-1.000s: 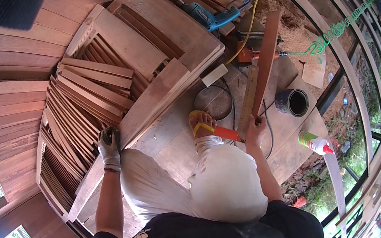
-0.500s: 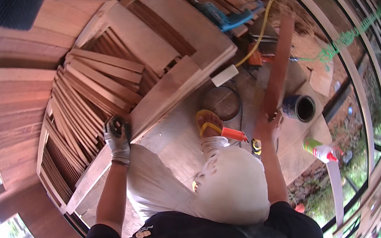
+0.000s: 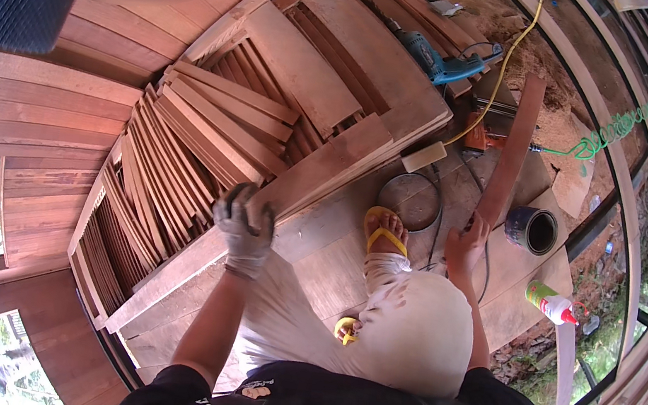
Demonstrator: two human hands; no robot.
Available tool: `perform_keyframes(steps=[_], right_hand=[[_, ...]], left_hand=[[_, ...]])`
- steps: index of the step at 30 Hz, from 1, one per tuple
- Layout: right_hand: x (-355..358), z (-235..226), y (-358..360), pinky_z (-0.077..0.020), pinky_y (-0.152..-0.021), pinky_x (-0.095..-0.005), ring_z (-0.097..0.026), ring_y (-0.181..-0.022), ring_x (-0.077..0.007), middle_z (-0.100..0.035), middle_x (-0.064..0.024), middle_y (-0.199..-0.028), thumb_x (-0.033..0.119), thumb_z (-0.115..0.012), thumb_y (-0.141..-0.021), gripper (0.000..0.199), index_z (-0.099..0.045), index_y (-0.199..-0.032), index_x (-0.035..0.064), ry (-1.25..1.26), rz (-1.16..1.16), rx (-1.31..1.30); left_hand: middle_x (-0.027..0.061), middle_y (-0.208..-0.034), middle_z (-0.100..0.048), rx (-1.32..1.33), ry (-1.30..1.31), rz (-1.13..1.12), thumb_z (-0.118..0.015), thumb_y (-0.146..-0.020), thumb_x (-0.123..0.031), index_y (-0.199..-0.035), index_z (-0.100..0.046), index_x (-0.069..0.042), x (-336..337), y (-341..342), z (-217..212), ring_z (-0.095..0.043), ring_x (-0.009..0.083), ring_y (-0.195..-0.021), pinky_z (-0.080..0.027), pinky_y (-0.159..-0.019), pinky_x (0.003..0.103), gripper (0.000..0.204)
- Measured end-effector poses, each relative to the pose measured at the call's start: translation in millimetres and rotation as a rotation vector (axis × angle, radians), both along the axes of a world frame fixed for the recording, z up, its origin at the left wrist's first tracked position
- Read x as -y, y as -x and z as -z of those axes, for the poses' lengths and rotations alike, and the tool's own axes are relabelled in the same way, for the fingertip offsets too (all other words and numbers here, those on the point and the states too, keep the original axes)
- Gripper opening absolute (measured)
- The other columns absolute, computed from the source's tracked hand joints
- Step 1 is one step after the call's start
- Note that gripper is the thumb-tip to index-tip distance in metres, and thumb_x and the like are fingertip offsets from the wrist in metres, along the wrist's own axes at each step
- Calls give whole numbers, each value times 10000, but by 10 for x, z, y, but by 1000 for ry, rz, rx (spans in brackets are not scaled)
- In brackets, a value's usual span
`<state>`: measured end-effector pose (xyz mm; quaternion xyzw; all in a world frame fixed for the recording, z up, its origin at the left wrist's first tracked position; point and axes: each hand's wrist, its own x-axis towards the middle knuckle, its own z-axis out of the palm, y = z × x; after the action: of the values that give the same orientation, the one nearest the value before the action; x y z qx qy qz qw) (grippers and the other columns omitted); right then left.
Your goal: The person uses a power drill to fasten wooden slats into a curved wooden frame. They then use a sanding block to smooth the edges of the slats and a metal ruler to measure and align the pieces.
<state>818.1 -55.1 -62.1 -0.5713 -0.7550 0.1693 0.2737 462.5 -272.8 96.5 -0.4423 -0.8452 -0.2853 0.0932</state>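
Note:
My right hand, bare, grips the near end of a long reddish-brown wooden slat that points away from me. My left hand wears a pale glove with dark-stained fingers. Its fingers are spread and slightly bent at the near rail of a wooden frame panel; whether they touch the rail I cannot tell. Many thin slats fill the panel, some fanned out loosely on top. Beside the right hand stands a dark open can.
A blue power tool lies at the panel's far end, near a yellow cord. An orange air tool joins a green coiled hose. A glue bottle lies at right. A round hoop-like thing lies by my foot.
My view has swung left, so most things sit further right. The left hand's fingers have spread at the rail. The slat stays in my right hand and now leans more to the right.

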Motion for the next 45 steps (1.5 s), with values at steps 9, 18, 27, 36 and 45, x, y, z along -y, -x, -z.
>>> perform_keyframes(steps=[9, 18, 27, 36, 45], right_hand=[[-311, -1345, 1046, -536, -897, -439, -611, -1061, -365, -595, -164, -1218, 1, -713, -651, 693, -603, -1334, 41, -191, -746, -171], [-280, -1476, 1247, -508, -938, -389, -627, -1068, -293, -645, -166, -1149, 172, -757, -863, 543, -579, -1348, 6, 297, -489, -332], [-245, -1011, 1580, -505, -536, -267, -650, -629, -120, -664, -46, -898, 207, -610, -1039, 294, -604, -1201, -38, 1197, -383, -909], [-472, -929, 1855, -497, -518, -265, -631, -605, -95, -659, -16, -787, 222, -632, -1027, 252, -660, -1100, -18, 1135, -397, -814], [-453, -981, 1851, -513, -521, -247, -641, -603, -91, -679, -19, -803, 232, -641, -1022, 266, -660, -1118, -15, 1169, -351, -810]], left_hand=[[95, -1112, -684, 1770, -292, 242, -641, -1023, -207, -1239, -617, -10, -1326, -919, 436, -684, 165, -988, -569, -845, 318, 293], [45, -984, -691, 1464, -660, 55, -636, -988, -125, -1147, -663, 25, -1699, -155, 443, -628, 115, -786, -531, -726, 233, 220], [199, -1205, -652, 501, 71, -107, -711, -923, -273, -1322, -560, -22, -1885, 184, 84, -669, 322, -1010, -540, -873, 403, 494], [205, -1656, -230, 8, 474, 409, -815, -699, -559, -1590, -318, -122, -1325, -262, 203, -205, 428, -1528, -182, -1220, 582, 1110], [145, -1664, -277, -34, 492, 398, -792, -730, -507, -1589, -333, -124, -1344, -226, 312, -220, 409, -1535, -190, -1212, 567, 1046]])
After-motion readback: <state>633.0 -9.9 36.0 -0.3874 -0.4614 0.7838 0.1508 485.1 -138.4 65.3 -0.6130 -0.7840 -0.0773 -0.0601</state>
